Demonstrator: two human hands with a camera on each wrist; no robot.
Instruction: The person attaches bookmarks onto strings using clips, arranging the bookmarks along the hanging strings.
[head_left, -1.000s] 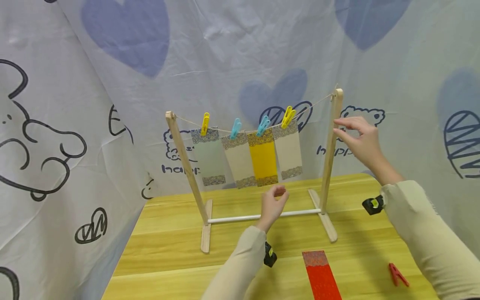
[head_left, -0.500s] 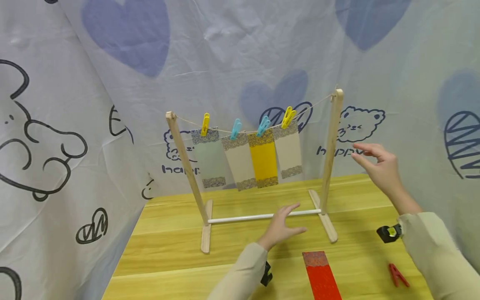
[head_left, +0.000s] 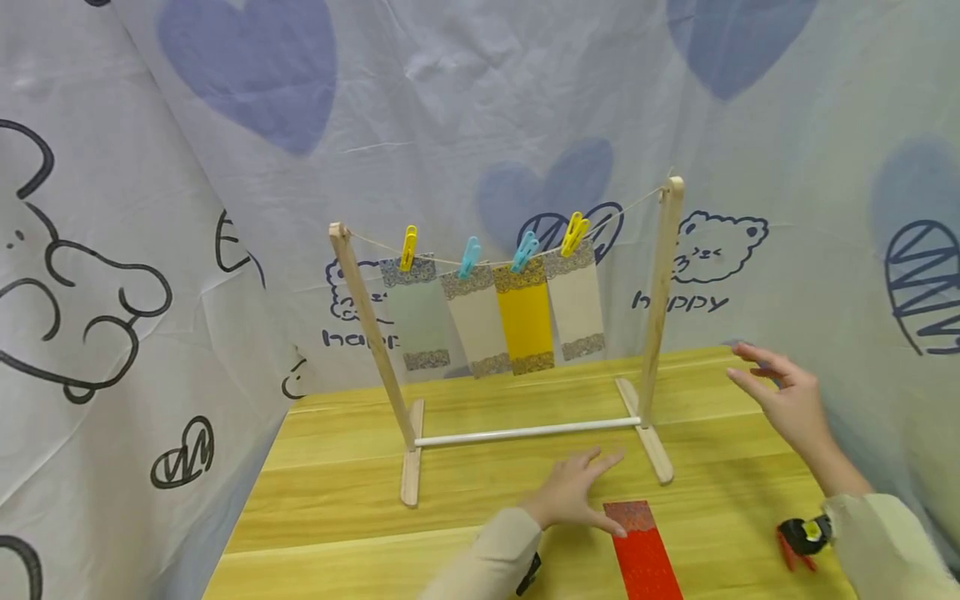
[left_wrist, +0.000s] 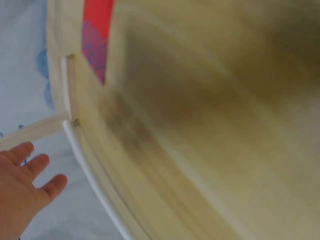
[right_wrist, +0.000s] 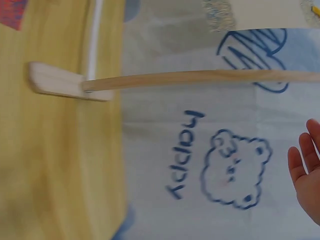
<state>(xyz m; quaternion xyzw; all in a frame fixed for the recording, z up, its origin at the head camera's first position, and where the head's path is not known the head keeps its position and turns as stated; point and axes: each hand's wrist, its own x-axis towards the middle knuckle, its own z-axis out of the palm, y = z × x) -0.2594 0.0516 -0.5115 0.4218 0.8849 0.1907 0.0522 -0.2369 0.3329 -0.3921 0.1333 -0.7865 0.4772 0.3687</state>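
Observation:
In the head view my left hand (head_left: 570, 492) hovers over the table with fingers spread, its thumb close to the top end of a red strip with a patterned band (head_left: 648, 558). Whether the thumb touches the strip I cannot tell. Nothing is in that hand; the left wrist view shows its loose fingers (left_wrist: 54, 186). My right hand (head_left: 787, 404) is in the air at the right, fingers parted and holding nothing. A red clothespin (head_left: 797, 554) lies on the table, partly covered by the right wrist's black camera (head_left: 804, 533).
A wooden stand (head_left: 658, 308) carries a string with a pale green strip (head_left: 420, 321), a yellow strip (head_left: 525, 321) and two whitish ones, held by yellow clothespins (head_left: 574, 234) and blue clothespins (head_left: 469, 257). A white rod (head_left: 525, 432) joins its feet. Behind hangs a patterned cloth (head_left: 420, 108).
Both hands have come down and away from the stand. The left has opened its fingers and moved toward the red strip; the right has moved right and lower. The hanging strips stay nearly still.

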